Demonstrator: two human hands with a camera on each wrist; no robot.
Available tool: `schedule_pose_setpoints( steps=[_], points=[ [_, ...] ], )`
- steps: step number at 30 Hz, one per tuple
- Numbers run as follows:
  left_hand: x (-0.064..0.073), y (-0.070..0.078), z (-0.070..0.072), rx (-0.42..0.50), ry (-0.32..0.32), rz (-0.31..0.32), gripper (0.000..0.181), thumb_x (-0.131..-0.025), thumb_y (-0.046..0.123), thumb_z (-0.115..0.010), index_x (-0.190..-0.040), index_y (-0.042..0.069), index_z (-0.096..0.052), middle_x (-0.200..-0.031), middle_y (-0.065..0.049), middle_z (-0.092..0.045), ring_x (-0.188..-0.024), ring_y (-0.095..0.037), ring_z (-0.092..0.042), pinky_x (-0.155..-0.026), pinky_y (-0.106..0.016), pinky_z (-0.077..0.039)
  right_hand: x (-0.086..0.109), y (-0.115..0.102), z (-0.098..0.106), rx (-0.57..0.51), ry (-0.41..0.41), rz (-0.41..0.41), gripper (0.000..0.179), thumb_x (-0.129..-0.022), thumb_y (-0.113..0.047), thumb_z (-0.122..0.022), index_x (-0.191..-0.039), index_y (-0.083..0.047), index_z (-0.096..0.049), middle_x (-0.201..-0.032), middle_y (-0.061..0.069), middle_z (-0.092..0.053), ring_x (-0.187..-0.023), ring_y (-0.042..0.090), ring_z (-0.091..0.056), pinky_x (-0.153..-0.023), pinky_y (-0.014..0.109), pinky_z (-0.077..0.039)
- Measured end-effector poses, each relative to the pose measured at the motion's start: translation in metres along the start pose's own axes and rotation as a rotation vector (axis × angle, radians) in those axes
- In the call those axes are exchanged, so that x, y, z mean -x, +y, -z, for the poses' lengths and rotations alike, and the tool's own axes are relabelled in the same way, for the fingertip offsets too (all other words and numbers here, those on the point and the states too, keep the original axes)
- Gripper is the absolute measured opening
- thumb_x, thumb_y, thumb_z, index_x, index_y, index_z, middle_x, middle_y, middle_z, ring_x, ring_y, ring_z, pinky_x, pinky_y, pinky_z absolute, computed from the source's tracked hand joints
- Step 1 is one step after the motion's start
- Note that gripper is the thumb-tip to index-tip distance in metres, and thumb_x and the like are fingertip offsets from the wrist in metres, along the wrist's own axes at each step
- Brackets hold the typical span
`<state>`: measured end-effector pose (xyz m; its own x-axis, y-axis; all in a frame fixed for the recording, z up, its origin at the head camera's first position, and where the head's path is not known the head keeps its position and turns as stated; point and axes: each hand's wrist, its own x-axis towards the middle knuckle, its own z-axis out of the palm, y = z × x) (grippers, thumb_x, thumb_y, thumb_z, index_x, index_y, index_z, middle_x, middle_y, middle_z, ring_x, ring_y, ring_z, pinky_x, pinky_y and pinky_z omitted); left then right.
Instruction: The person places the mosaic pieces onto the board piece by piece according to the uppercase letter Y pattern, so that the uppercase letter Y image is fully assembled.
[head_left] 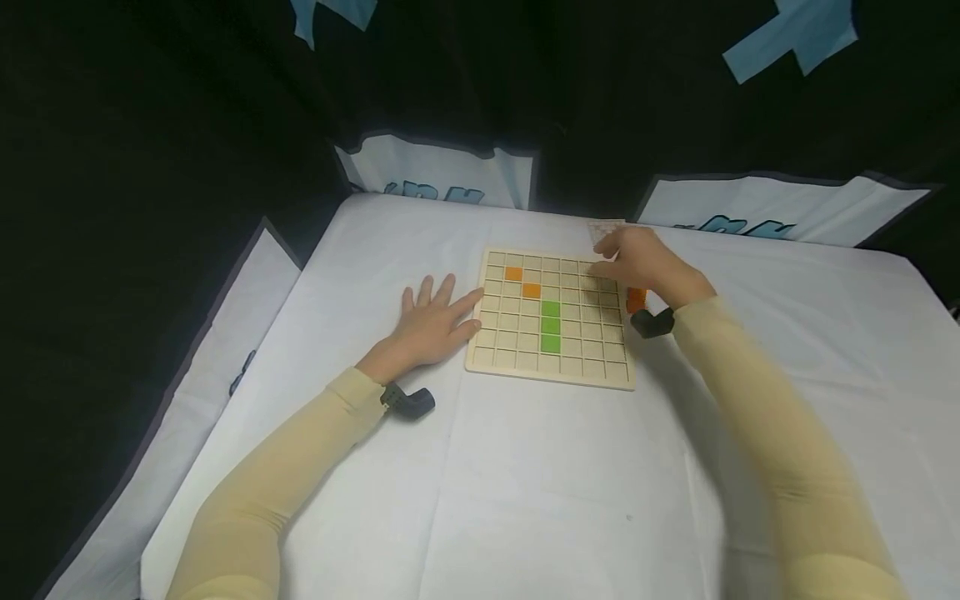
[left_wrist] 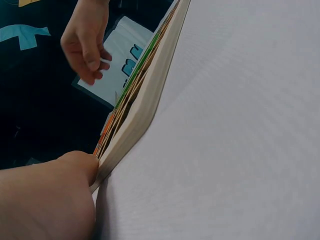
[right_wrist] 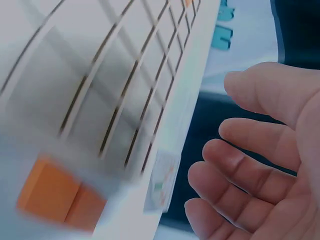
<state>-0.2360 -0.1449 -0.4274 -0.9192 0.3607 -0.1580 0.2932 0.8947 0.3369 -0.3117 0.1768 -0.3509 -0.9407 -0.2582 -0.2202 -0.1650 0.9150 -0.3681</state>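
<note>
A square wooden grid board (head_left: 592,350) lies on the white-covered table. Two orange tiles (head_left: 531,290) sit in it on a diagonal at the upper left, and a column of green tiles (head_left: 551,326) continues below them. My left hand (head_left: 429,329) rests beside the board with fingers spread, thumb and index finger at its left edge. Over the board's upper right corner hovers my right hand (head_left: 647,262). In the right wrist view its fingers (right_wrist: 235,160) are loosely curved, apart from the thumb, with nothing between them.
More orange tiles (head_left: 636,300) lie just off the board's right edge, partly under the right hand. A small printed card (head_left: 604,228) is behind the board's far right corner. Dark curtains (head_left: 570,92) with blue tape hang beyond the table.
</note>
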Motion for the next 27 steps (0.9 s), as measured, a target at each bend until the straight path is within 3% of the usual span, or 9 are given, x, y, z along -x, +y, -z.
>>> schedule_pose_setpoints(
  steps=[10,16,27],
  points=[
    [0.000,-0.001,0.000,0.000,0.008,-0.005,0.062,-0.106,0.052,-0.036,-0.163,0.031,-0.025,-0.172,-0.021,-0.005,-0.156,-0.053,0.004,-0.121,-0.074,0.002,0.031,0.044,-0.002,-0.002,0.012,-0.072,0.051,-0.097,-0.026,-0.067,-0.136,0.006,-0.060,-0.128,0.028,-0.062,-0.103,0.035,-0.055,-0.088,0.048,-0.052],
    [0.000,-0.002,-0.001,0.009,0.013,-0.009,0.062,-0.106,0.052,-0.036,-0.163,0.030,-0.026,-0.172,-0.021,-0.006,-0.156,-0.053,0.003,-0.121,-0.074,0.002,0.040,0.056,-0.013,-0.027,0.036,-0.053,0.046,-0.095,-0.020,-0.067,-0.131,0.007,-0.064,-0.125,0.026,-0.066,-0.099,0.033,-0.057,-0.080,0.040,-0.052],
    [-0.001,-0.003,-0.002,0.013,0.011,-0.014,0.062,-0.106,0.053,-0.035,-0.163,0.031,-0.026,-0.172,-0.021,-0.005,-0.156,-0.053,0.005,-0.121,-0.073,0.003,0.050,0.059,-0.025,-0.065,0.041,-0.049,0.040,-0.091,-0.013,-0.070,-0.127,0.007,-0.067,-0.134,0.027,-0.063,-0.108,0.035,-0.056,-0.095,0.050,-0.050]
  ],
)
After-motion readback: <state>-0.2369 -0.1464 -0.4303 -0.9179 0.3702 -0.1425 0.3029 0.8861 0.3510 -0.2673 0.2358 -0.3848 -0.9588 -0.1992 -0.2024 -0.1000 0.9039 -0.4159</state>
